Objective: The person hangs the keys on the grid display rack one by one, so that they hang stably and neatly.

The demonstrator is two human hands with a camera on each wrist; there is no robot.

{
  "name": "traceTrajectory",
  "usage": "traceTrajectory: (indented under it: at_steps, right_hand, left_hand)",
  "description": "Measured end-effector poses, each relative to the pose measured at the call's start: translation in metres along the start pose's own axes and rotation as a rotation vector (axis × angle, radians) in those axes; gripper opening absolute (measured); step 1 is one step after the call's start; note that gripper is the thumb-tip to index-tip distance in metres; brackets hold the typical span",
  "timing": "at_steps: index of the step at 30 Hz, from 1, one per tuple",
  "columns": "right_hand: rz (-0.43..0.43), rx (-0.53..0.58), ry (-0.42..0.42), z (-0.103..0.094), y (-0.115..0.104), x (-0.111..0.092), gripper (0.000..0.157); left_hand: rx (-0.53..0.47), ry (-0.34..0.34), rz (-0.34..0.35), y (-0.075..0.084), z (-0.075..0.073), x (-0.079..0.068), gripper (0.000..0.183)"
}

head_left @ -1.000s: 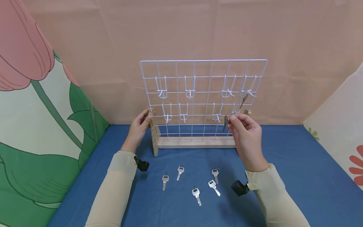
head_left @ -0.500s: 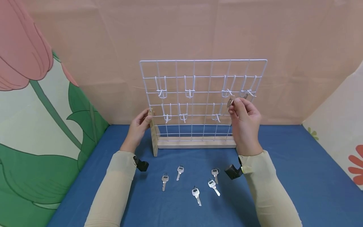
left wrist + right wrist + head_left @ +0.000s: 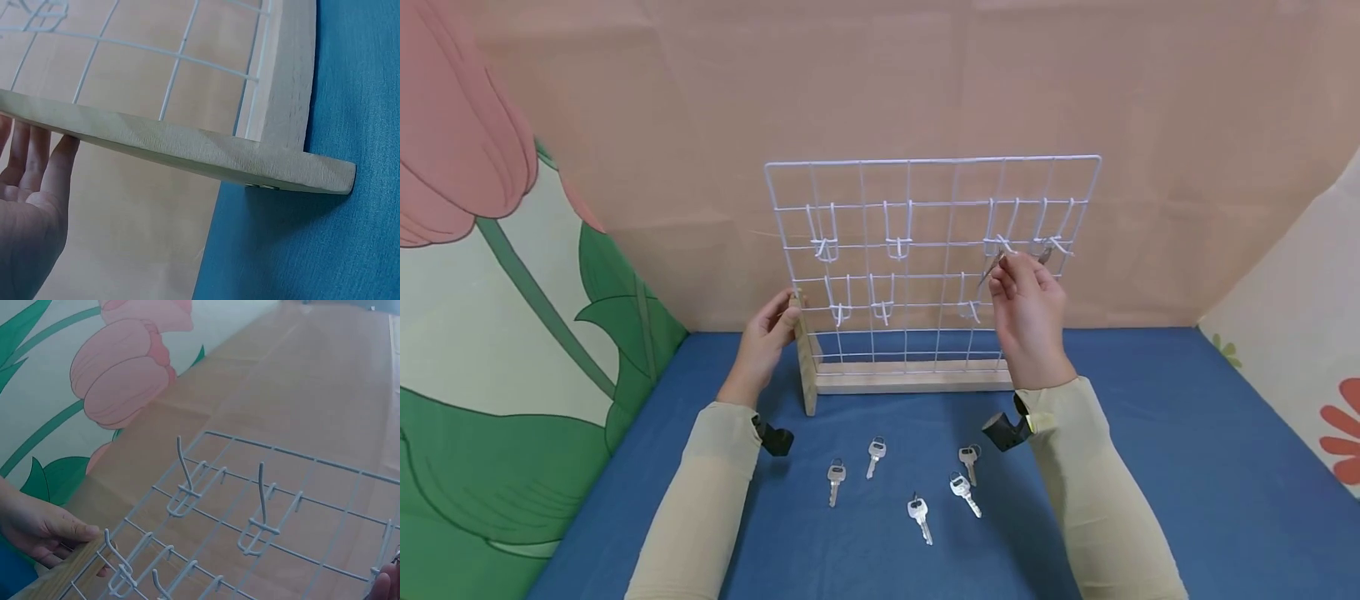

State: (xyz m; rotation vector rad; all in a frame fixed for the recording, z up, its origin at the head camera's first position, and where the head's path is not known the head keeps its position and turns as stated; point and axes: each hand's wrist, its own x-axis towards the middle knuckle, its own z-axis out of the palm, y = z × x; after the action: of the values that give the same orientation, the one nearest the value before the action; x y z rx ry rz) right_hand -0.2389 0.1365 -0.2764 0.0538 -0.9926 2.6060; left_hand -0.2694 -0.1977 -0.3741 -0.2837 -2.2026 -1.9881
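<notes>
My right hand [image 3: 1028,321] pinches a key [image 3: 990,268] at the third hook [image 3: 1000,244] of the upper row, on a white wire grid rack [image 3: 934,158]. Whether its ring is around the hook cannot be made out. Another key [image 3: 1045,254] hangs at the upper right hook, partly hidden by that hand. My left hand [image 3: 763,342] holds the rack's wooden left upright [image 3: 187,147]; in the left wrist view its fingers [image 3: 59,169] touch the wood. Only fingertips of the right hand [image 3: 381,589] show at the edge of the right wrist view.
Several silver keys with rings lie on the blue cloth in front of the rack, such as one at the left [image 3: 837,475] and one nearest me [image 3: 919,510]. Other white hooks [image 3: 898,246] stick out toward me. A tan backdrop [image 3: 880,83] stands behind.
My right hand has raised the key from the lower right area of the grid, then moved slightly left to the third upper hook. The left hand keeps its place on the upright.
</notes>
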Motion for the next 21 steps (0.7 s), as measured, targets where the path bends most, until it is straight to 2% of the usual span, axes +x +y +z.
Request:
traceTrajectory:
  at_steps: [6, 11, 16, 21]
  right_hand:
    - [0.137, 0.026, 0.013, 0.005, -0.001, 0.005, 0.003]
    - [0.196, -0.046, -0.034, 0.000, -0.002, 0.000, 0.008]
    - [0.211, -0.161, -0.160, -0.015, -0.005, -0.014, 0.006]
    - [0.223, -0.371, -0.349, -0.038, -0.009, -0.029, 0.011]
  left_hand:
    - [-0.001, 0.002, 0.002, -0.001, -0.001, 0.000, 0.061]
    - [-0.001, 0.013, -0.003, -0.003, -0.003, 0.001, 0.060]
    - [-0.018, 0.008, 0.005, -0.002, -0.003, 0.001, 0.059]
    - [-0.020, 0.003, -0.007, -0.003, 0.001, 0.001, 0.059]
